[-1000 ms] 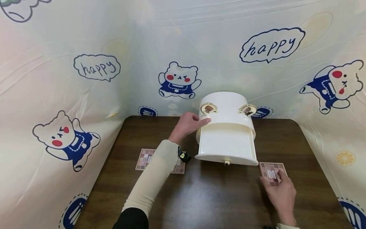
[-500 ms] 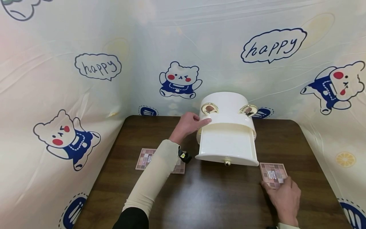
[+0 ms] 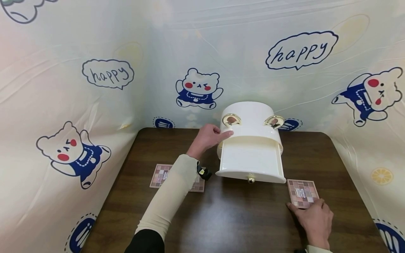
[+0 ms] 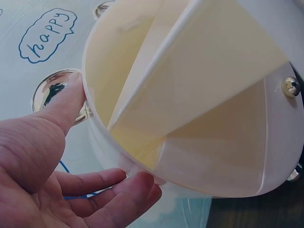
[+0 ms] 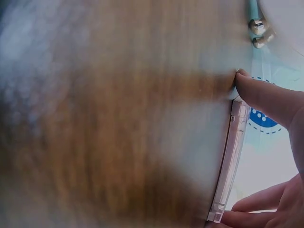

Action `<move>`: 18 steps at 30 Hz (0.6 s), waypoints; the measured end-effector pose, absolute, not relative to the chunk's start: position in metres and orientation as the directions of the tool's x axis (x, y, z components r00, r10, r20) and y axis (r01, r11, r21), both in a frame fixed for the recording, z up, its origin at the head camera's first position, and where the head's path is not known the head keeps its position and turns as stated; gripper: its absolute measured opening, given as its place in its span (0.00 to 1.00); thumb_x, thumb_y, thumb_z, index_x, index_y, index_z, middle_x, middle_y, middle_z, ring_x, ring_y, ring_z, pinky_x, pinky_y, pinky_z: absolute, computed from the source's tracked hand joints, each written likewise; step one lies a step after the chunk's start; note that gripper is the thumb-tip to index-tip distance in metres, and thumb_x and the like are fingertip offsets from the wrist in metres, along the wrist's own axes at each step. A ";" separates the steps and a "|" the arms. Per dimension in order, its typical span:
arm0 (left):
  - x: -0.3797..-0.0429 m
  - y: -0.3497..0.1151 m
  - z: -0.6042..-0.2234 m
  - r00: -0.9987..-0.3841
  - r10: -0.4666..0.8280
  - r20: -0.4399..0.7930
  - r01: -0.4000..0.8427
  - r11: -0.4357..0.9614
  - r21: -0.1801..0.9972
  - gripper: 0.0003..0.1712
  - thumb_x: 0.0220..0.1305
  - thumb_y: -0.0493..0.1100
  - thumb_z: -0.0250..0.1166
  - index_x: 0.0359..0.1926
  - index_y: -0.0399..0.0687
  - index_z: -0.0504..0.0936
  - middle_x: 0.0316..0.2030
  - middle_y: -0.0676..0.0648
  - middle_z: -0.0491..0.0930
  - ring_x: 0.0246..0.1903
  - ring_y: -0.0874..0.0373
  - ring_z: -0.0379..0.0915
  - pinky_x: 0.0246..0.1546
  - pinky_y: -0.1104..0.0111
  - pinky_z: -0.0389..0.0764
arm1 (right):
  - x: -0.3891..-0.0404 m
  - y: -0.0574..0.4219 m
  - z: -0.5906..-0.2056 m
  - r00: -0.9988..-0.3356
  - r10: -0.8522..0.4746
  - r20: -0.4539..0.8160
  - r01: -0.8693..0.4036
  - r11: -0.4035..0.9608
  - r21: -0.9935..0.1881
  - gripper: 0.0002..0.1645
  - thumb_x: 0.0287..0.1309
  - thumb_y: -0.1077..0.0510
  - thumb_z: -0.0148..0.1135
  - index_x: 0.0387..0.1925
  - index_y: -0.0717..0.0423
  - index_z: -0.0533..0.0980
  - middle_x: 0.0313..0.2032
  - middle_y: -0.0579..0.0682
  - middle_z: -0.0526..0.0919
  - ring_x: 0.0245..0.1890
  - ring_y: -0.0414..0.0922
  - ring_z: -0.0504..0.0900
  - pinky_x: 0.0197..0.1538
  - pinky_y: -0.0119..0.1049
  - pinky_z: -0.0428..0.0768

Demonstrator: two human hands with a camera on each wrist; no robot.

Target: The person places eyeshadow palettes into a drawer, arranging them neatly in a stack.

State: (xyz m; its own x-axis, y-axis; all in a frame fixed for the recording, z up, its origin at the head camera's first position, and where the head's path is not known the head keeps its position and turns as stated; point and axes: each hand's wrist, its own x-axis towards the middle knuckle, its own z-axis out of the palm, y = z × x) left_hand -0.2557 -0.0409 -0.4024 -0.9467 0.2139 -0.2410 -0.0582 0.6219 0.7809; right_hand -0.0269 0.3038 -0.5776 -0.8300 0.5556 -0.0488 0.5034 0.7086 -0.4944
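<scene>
A white rounded storage box [image 3: 248,121] with gold handles stands at the table's back, its front drawer [image 3: 251,158] pulled out. My left hand [image 3: 209,137] rests on the box's left side. In the left wrist view the thumb [image 4: 66,102] lies straight near a handle, and loosely bent fingers [image 4: 135,192] touch the shell lower down. A flat pink checkered eyeshadow palette [image 3: 302,191] lies right of the drawer. My right hand [image 3: 316,221] is at its near edge. Its thumb [image 5: 266,97] stands apart from the palette's end, while the fingers [image 5: 249,218] are by the other end.
Left of the box, more pink checkered palette surface [image 3: 159,177] shows on both sides of my left forearm; whether it is one palette or two, I cannot tell. A gold knob [image 3: 251,180] sticks out from the drawer front. Printed cloth walls [image 3: 152,42] surround the brown table [image 3: 218,218].
My right hand has drawn back from over the palette to its near edge, a little to the right. Its thumb has since shifted slightly left. My left hand and the box stay still.
</scene>
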 end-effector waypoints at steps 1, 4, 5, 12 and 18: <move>-0.256 -0.041 -0.402 -0.947 0.214 -0.241 -0.059 0.622 0.781 0.34 0.56 0.69 0.71 0.18 0.46 0.73 0.16 0.48 0.63 0.20 0.55 0.62 0.19 0.66 0.64 | -0.027 0.304 -0.577 -0.829 0.557 -0.053 0.507 0.708 -0.491 0.72 0.33 0.31 0.82 0.57 0.86 0.59 0.47 0.82 0.66 0.49 0.80 0.64 0.50 0.68 0.65; -0.256 -0.041 -0.402 -0.947 0.214 -0.240 -0.057 0.623 0.780 0.34 0.56 0.69 0.71 0.17 0.46 0.72 0.15 0.48 0.63 0.19 0.55 0.61 0.19 0.66 0.63 | -0.027 0.303 -0.577 -0.825 0.562 -0.063 0.517 0.706 -0.483 0.72 0.33 0.30 0.81 0.56 0.86 0.60 0.47 0.82 0.66 0.48 0.80 0.64 0.49 0.68 0.65; -0.256 -0.041 -0.402 -0.947 0.215 -0.238 -0.054 0.625 0.779 0.34 0.56 0.69 0.71 0.17 0.46 0.72 0.15 0.48 0.63 0.19 0.55 0.61 0.18 0.66 0.62 | -0.027 0.303 -0.577 -0.823 0.564 -0.062 0.519 0.704 -0.484 0.71 0.33 0.30 0.81 0.55 0.85 0.61 0.46 0.82 0.67 0.48 0.80 0.64 0.48 0.68 0.66; -0.257 -0.042 -0.403 -0.947 0.214 -0.241 -0.055 0.627 0.777 0.34 0.56 0.69 0.71 0.17 0.46 0.71 0.15 0.48 0.62 0.19 0.55 0.60 0.18 0.66 0.61 | -0.026 0.304 -0.577 -0.829 0.559 -0.018 0.496 0.720 -0.485 0.65 0.33 0.35 0.83 0.51 0.85 0.64 0.43 0.82 0.69 0.45 0.80 0.66 0.47 0.66 0.66; -0.256 -0.042 -0.402 -0.945 0.218 -0.244 -0.058 0.624 0.779 0.34 0.56 0.69 0.70 0.17 0.46 0.71 0.15 0.48 0.62 0.19 0.55 0.60 0.18 0.66 0.61 | -0.023 0.304 -0.577 -0.829 0.549 0.105 0.426 0.743 -0.516 0.60 0.29 0.40 0.84 0.46 0.87 0.66 0.37 0.81 0.71 0.42 0.78 0.69 0.48 0.65 0.65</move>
